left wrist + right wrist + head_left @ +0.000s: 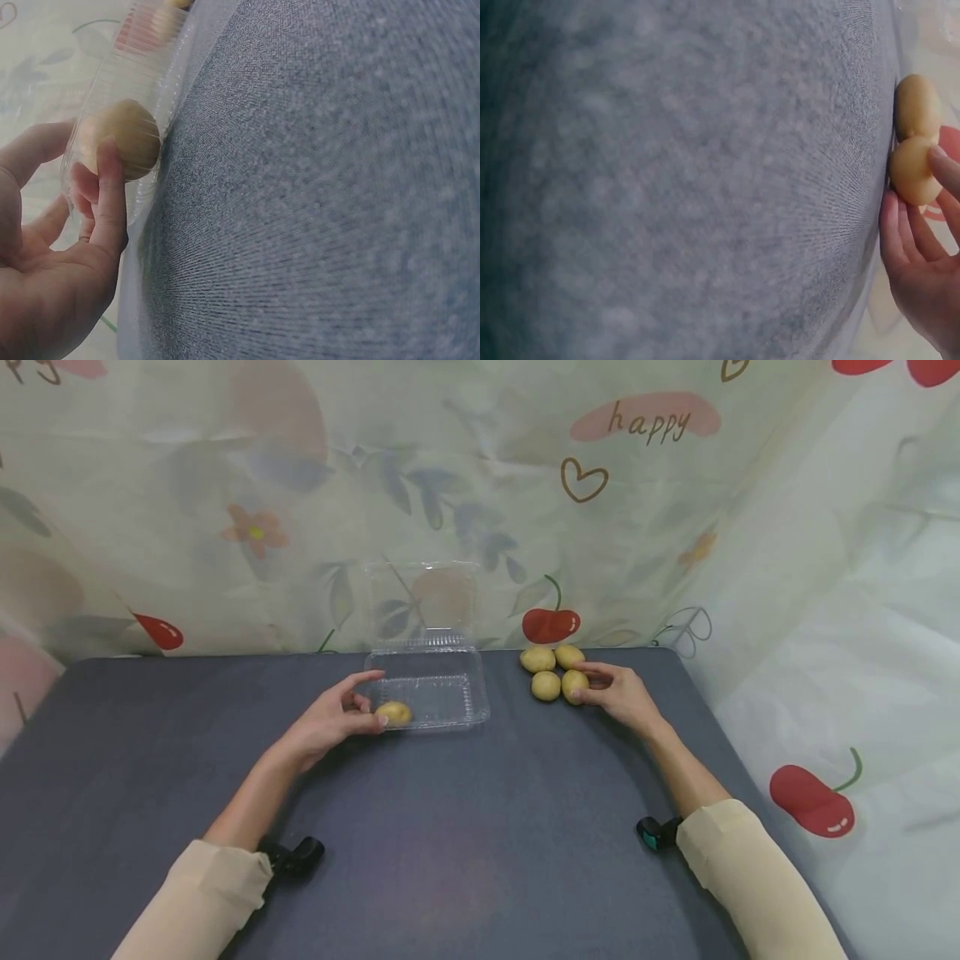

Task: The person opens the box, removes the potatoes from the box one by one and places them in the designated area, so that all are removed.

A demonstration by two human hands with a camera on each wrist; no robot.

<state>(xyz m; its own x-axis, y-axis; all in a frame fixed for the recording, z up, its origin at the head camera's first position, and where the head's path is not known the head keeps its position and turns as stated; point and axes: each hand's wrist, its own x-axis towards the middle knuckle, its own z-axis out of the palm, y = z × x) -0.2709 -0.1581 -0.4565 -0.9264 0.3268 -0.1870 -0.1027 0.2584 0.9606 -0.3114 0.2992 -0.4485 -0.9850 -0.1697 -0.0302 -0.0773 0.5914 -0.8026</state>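
A clear plastic clamshell box [450,697] stands open at the back middle of the dark grey table [480,827]. One small yellow potato [394,712] lies in its front left corner. My left hand [372,703] pinches that potato [120,139], thumb [109,187] on its near side and index finger stretched over the rim. To the right of the box lie several more potatoes [537,659]. My right hand [588,685] curls round the nearest one [573,685], fingers above and thumb below. In the right wrist view that potato [912,171] touches another potato [917,106].
A floral curtain [480,502] hangs right behind the table's back edge. The box's raised lid [422,597] leans against it. White cloth [862,677] drapes past the table's right edge.
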